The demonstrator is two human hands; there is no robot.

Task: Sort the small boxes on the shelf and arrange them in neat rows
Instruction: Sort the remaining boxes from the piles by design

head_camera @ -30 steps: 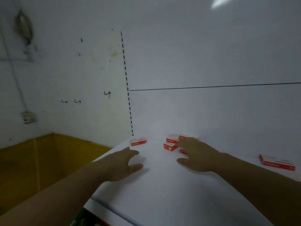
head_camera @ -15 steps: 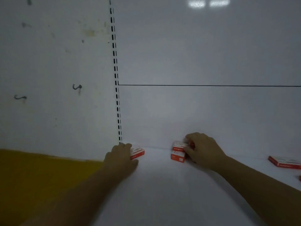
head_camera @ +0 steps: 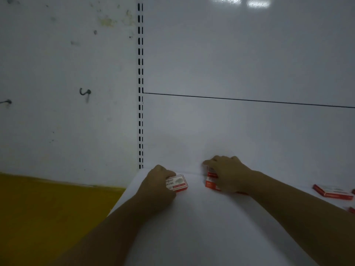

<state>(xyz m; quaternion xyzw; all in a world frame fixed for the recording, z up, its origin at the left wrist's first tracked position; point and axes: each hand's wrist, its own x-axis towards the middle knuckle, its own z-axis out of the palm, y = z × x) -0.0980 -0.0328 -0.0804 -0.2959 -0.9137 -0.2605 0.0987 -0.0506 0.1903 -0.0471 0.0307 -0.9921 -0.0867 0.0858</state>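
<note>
Here we see both bare hands reaching to the back of a flat white shelf [head_camera: 201, 227], where it meets a white back panel [head_camera: 240, 131]. The left hand [head_camera: 156, 186] rests on a small red-and-white cardboard box [head_camera: 177, 183] that lies flat near the shelf's left rear corner, tilted a little against the back edge; its grip is closed on the box's left end, with the fingers curled over that end and the printed top face still showing to the right of the knuckles. The right hand [head_camera: 228, 174] sits just to the right, apart from the first box, cupped over a small cluster of red-and-white boxes [head_camera: 210, 182] right against the back panel. We can make out two red edges, one above the other, at the left of the palm, but the hand hides the rest, so we cannot tell how many boxes lie there. Its grip looks clamped on that cluster, fingers bent over the far side and thumb side low on the shelf.

Well apart, at the right edge of the view, a longer flat red-and-white box [head_camera: 333, 191] lies alone on the shelf, and slivers of other red boxes [head_camera: 352, 209] peek in beside and below it. A slotted black-and-white upright [head_camera: 140, 83] runs up from the left rear corner. Left of it we see a stained white wall [head_camera: 57, 73] with small dark hooks [head_camera: 85, 92] and a yellow band [head_camera: 48, 217] lower down.
</note>
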